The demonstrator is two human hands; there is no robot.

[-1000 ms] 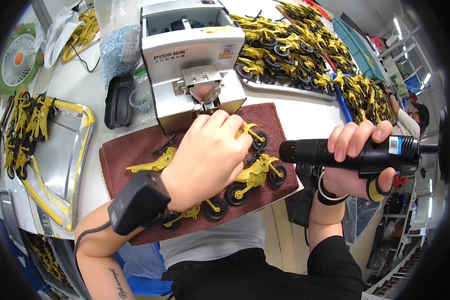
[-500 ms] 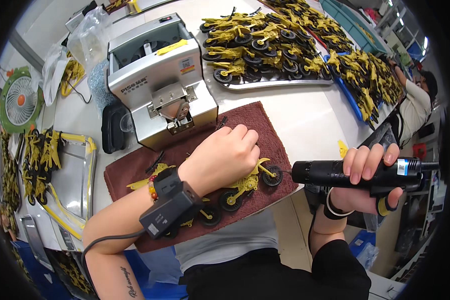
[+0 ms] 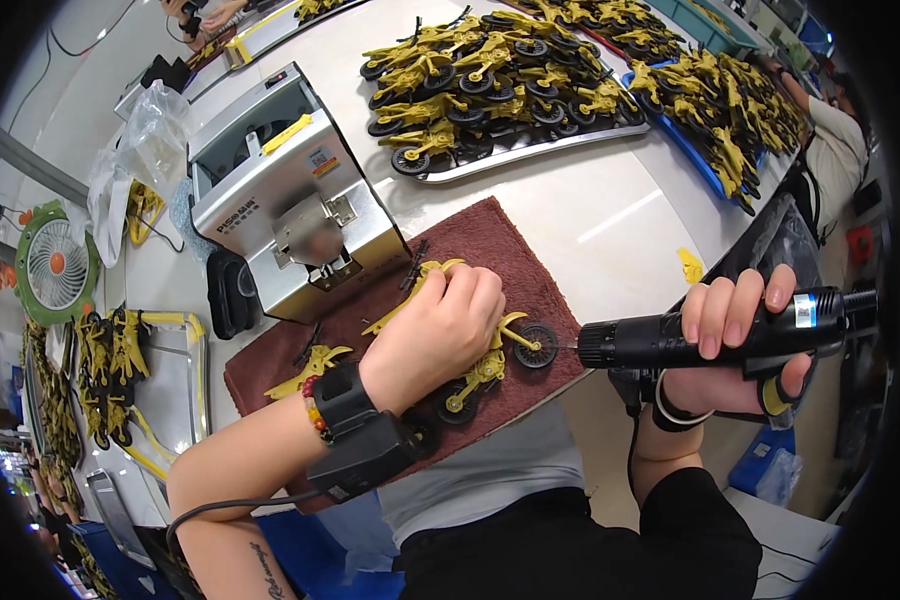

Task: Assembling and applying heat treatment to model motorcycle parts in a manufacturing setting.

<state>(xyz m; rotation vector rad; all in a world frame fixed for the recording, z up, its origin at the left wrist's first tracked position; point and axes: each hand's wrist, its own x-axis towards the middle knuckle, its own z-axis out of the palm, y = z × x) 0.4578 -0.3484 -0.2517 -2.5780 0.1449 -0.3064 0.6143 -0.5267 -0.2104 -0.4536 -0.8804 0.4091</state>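
Observation:
My left hand [image 3: 435, 330] is closed over a yellow toy motorcycle [image 3: 485, 372] with black wheels, which lies on a brown cloth [image 3: 530, 265]. Its fingertips are partly hidden. In my right hand [image 3: 725, 325] is a black electric screwdriver [image 3: 635, 344], held level, its thin bit pointing left at the front wheel [image 3: 536, 346]. I cannot tell whether the bit touches the wheel. Beyond my left hand shows a yellow part with a black handlebar [image 3: 416, 264]. Another yellow toy body [image 3: 315, 368] lies left of my wrist.
A silver screw-feeding machine [image 3: 270, 220] stands behind the cloth. Trays heaped with yellow toy motorcycles [image 3: 490, 80] are at the back and right. A yellow-edged metal tray [image 3: 185, 370] and a green fan [image 3: 60, 260] stand left. A co-worker's sleeve [image 3: 835, 145] shows at right.
The view has tilted and shifted. My left hand has drawn back slightly, uncovering more of the yellow part beyond it. The screwdriver stays level beside the front wheel.

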